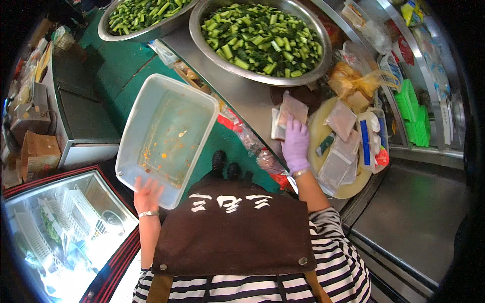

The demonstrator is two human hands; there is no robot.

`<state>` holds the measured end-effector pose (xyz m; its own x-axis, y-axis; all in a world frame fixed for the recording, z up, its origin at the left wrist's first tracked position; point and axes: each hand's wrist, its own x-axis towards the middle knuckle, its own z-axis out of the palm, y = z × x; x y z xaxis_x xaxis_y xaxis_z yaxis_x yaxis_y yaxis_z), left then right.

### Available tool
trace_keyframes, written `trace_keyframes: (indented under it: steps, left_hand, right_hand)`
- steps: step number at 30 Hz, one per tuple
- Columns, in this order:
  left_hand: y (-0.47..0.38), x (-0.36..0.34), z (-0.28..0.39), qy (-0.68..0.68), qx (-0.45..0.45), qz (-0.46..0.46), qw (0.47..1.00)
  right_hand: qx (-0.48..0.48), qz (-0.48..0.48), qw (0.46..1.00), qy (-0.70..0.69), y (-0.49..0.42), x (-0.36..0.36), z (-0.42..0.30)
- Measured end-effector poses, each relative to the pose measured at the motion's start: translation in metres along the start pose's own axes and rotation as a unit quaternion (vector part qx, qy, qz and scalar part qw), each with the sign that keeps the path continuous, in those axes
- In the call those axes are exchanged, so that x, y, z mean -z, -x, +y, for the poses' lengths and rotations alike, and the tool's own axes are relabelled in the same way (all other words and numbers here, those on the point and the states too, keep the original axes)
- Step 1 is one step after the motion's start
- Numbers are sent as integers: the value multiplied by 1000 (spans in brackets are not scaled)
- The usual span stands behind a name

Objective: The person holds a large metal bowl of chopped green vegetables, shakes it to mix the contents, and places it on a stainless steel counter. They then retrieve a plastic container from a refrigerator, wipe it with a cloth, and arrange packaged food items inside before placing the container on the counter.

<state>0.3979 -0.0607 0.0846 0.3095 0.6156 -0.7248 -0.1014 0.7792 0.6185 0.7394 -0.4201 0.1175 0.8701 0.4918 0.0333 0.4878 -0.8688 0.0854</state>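
Observation:
My bare left hand (147,195) grips the near rim of a translucent plastic tub (174,113), tilted above the green floor. Orange food bits and a little residue lie on the tub's bottom. My right hand (296,146), in a lilac glove, lies with its fingers over flat plastic packets (291,108) at the steel counter's edge. My thumb is hidden, so its hold on them is unclear. Beside it, a round pale-yellow board (314,151) carries more clear packets (339,163) and a small dark green object (325,144).
A large steel basin (195,38) of cut cucumber stands on the counter (231,75); another basin (113,38) is farther left. A plastic box (373,140) sits by the board, near green plastic baskets (415,117). A lit glass-topped cooler (72,227) stands at lower left.

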Motion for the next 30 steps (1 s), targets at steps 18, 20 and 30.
trace_keyframes:
  steps: [18,20,30]
  left_hand:
    - [98,-8,-31,61,-113,31,991]
    - [98,-5,-30,73,-119,24,990]
    - [48,14,37,148,-183,39,971]
  right_hand:
    - [-73,33,971,-227,-220,-138,227]
    - [7,-16,1000,24,-225,-122,243]
    - [-75,229,754,-611,-39,42,92]
